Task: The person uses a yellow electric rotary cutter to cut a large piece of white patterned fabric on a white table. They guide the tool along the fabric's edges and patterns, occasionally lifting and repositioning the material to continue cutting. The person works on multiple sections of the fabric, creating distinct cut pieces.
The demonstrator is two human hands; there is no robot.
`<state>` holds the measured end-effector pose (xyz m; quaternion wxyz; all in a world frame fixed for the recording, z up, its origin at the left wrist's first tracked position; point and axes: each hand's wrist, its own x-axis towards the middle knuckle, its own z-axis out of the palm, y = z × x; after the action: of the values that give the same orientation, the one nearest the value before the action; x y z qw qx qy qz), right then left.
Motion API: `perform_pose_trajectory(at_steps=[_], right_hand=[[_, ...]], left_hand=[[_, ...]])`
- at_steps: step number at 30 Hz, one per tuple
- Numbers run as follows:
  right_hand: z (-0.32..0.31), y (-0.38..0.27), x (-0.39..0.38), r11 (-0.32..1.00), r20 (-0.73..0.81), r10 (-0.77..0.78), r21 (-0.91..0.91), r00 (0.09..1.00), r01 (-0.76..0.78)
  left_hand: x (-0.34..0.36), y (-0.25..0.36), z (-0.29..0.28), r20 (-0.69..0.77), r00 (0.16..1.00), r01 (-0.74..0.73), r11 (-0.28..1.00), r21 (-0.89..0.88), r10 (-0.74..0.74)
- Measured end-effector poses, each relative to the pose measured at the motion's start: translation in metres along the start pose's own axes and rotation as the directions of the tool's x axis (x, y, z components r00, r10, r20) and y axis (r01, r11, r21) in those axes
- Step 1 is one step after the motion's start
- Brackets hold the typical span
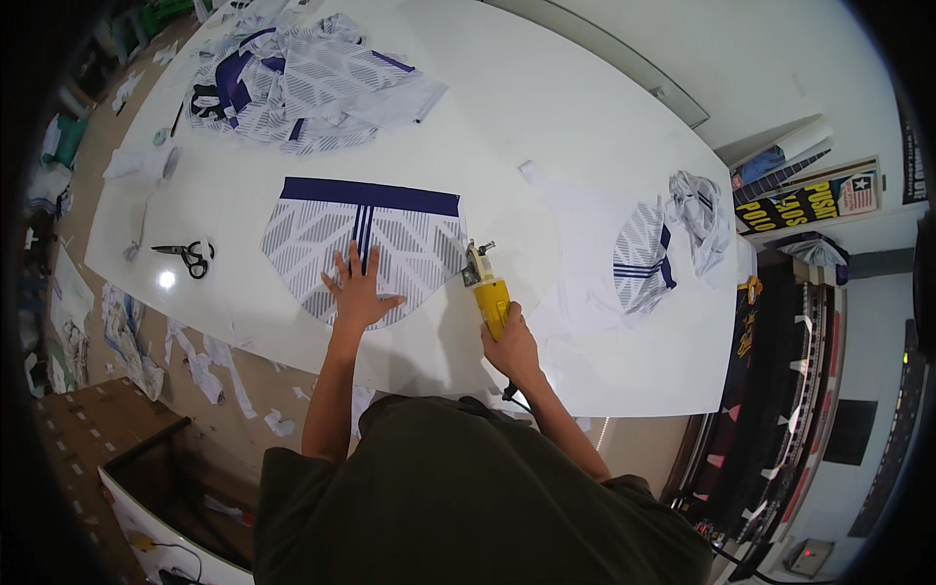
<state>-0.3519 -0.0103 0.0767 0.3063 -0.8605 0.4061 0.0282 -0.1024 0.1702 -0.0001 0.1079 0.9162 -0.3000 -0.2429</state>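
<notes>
A white and grey patterned fabric piece [419, 239] with a dark blue band along its far edge and blue stripes down its middle lies flat on the table. My left hand [361, 295] rests on its near half, fingers spread. My right hand [513, 346] is wrapped round the yellow body of an electric fabric cutter [490, 297]. The cutter's metal head is at the right edge of the fabric piece; whether the blade touches the cloth is too small to tell.
Black scissors [190, 258] lie left of the fabric. A heap of patterned garments [302, 83] covers the far left of the white table [507, 127]. More cut pieces [639, 263] and a crumpled one [698, 219] lie right. Fabric scraps [210, 375] litter the floor.
</notes>
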Motion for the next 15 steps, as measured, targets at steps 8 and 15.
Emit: perform_pose_trajectory(at_steps=[8, 15], right_hand=[[0.006, -0.012, 0.009, 1.0, -0.049, -0.008, 0.002, 0.999, 0.009], [0.008, -0.025, 0.049, 1.0, -0.075, -0.02, -0.024, 0.997, 0.018]], left_hand=[[0.001, -0.003, 0.007, -0.051, 0.998, -0.029, 1.0, -0.006, 0.029], [-0.001, 0.0, 0.002, -0.048, 0.998, -0.039, 0.999, -0.015, 0.038]])
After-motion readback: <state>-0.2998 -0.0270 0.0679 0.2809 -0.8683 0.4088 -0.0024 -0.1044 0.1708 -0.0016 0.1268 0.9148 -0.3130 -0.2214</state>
